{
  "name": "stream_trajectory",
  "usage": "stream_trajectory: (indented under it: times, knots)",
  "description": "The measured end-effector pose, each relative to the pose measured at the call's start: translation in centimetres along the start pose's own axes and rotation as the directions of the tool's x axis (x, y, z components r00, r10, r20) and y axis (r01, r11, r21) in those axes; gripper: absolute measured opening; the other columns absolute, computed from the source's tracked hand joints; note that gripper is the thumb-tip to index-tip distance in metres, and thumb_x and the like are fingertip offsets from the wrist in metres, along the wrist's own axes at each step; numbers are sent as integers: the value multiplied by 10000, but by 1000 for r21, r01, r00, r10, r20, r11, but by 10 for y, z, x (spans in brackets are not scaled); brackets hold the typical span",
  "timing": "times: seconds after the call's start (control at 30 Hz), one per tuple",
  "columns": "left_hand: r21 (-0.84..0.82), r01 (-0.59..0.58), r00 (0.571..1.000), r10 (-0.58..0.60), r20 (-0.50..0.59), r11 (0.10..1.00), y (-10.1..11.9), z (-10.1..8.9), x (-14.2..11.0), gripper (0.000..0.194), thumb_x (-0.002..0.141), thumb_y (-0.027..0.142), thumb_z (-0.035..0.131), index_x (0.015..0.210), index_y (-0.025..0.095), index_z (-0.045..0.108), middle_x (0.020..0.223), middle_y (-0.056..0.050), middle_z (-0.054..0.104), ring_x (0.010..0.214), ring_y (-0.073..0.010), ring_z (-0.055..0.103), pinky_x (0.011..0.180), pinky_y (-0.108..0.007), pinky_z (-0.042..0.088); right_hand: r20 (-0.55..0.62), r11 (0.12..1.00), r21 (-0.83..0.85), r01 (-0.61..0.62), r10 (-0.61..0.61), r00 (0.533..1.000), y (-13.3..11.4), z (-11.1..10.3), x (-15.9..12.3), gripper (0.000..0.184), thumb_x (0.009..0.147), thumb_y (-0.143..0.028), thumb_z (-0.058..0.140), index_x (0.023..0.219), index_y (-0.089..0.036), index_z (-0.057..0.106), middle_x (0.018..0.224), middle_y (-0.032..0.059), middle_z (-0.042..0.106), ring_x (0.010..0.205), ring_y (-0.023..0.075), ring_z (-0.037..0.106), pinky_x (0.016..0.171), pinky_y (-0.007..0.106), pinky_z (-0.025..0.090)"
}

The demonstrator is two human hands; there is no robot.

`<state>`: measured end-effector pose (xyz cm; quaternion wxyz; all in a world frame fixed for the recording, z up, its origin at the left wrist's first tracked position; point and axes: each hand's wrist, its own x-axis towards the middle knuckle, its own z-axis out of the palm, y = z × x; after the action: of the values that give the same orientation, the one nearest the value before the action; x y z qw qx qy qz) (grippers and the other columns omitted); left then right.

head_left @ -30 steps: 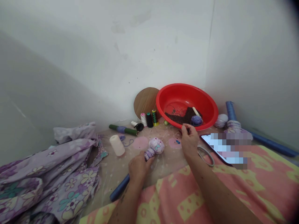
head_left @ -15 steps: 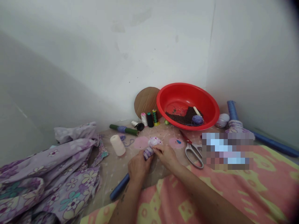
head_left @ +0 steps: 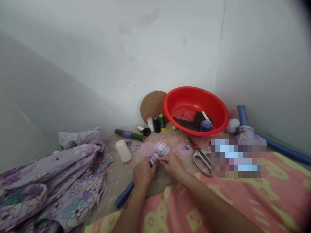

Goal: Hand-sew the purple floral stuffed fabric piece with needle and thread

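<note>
My left hand (head_left: pixel 143 173) is closed around a blue stick (head_left: pixel 124 194) topped with a padded ball of floral cloth (head_left: pixel 162 149). Below the ball, the cloth neck (head_left: pixel 154 158) is bound in ridges. The thumb and finger of my right hand (head_left: pixel 172 164) pinch at the right side of this neck. Whatever lies between those fingertips is too small to make out, perhaps a thread end. Red and grey scissors (head_left: pixel 202 161) lie on the table just right of my right hand.
A red basin (head_left: pixel 194 132) holding dark material and purple yarn leans by the wall. Several thread spools (head_left: pixel 156 124), a white cone of thread (head_left: pixel 123 151) and a green tube (head_left: pixel 137 137) stand or lie nearby. Floral cloth (head_left: pixel 80 181) is heaped left; a pink-yellow blanket (head_left: pixel 233 194) covers the front.
My right hand has left the scissors by the basin and come left to the cloth neck, pinching there. The scissors now lie in full view. My left hand keeps its hold.
</note>
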<state>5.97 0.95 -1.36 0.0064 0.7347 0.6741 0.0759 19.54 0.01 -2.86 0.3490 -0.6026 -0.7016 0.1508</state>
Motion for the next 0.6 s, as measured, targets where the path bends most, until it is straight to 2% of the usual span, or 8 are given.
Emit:
stream_trajectory:
  times: [0.4,0.6]
  knots:
    - [7,-44,997,45,-55,999,-7,7,4,438,724,554,334,1004,262,502,799,-58,618,749,-209,565,591,-266,356,70,1000,-14,-4,5,998,-5,-8,0,302,701,-199,444,912,-323,622,892,-17,648,802,171,590,657,254,427]
    - [8,-14,1000,14,3,1000,-5,4,4,456,723,543,354,1034,240,494,837,-66,609,793,-194,553,630,-255,357,128,999,-47,-18,24,992,-6,-12,0,320,706,-223,431,966,-293,604,953,-6,629,873,159,569,734,240,412]
